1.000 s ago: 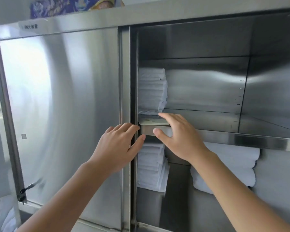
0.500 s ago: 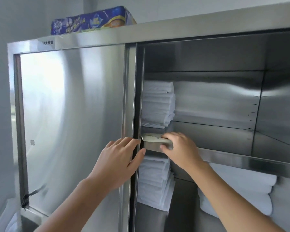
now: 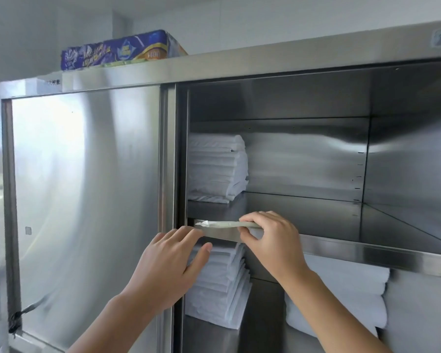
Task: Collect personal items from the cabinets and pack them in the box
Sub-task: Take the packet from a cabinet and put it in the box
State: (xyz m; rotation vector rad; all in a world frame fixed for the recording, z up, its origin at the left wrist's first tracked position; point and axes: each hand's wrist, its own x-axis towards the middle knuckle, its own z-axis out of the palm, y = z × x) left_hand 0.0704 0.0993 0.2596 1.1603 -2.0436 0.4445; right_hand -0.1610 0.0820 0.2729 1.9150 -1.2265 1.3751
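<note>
A stainless steel cabinet (image 3: 239,64) stands open on its right half. My right hand (image 3: 273,240) grips a thin, flat pale-green packet (image 3: 222,224) at the front lip of the middle shelf (image 3: 367,253), fingers over it and thumb under. My left hand (image 3: 168,266) rests with straight fingers on the edge of the sliding door (image 3: 87,200), its thumb reaching into the opening. A stack of folded white linen (image 3: 217,169) sits at the left of that shelf. No box is in view.
More folded white linen (image 3: 222,286) is stacked on the lower shelf at left, and thick white rolls (image 3: 349,299) lie to its right. A blue and purple pack (image 3: 117,50) sits on the cabinet top. The right part of the middle shelf holds nothing.
The view has tilted up, showing more of the cabinet top. My right hand has closed on the packet and drawn it to the shelf's front lip. My left hand stays on the door edge.
</note>
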